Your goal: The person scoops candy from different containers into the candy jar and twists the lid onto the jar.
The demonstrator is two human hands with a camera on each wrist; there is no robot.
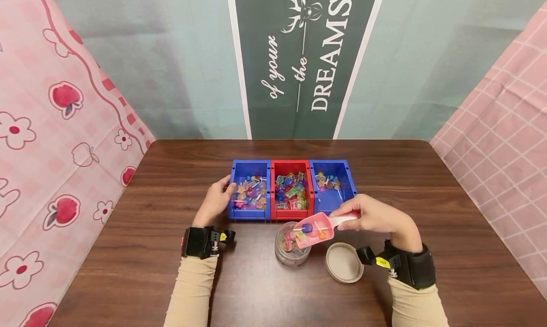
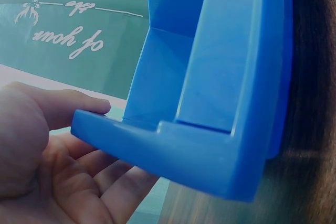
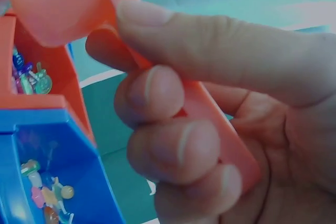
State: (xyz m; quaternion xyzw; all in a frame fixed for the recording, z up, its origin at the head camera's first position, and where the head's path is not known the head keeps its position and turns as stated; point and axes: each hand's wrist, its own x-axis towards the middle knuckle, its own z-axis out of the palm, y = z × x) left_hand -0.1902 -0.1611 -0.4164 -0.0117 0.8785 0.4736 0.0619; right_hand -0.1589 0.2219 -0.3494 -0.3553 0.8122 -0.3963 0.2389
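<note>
My right hand (image 1: 372, 214) grips the handle of a pink scoop (image 1: 314, 229), fingers curled round it in the right wrist view. A few small colourful candy-like pieces, one dark blue, lie in the scoop. It tilts over the mouth of a clear jar (image 1: 292, 258) that holds more such pieces. My left hand (image 1: 215, 199) holds the side wall of the left blue bin (image 1: 249, 215), thumb over the rim and fingers outside in the left wrist view. That bin holds many colourful pieces.
A red bin (image 1: 292, 215) with colourful pieces stands in the middle of the row, and a right blue bin (image 1: 326, 203) with fewer pieces adjoins it. A round beige lid (image 1: 344, 263) lies right of the jar on the wooden table (image 1: 171, 175). Cloth curtains surround the table.
</note>
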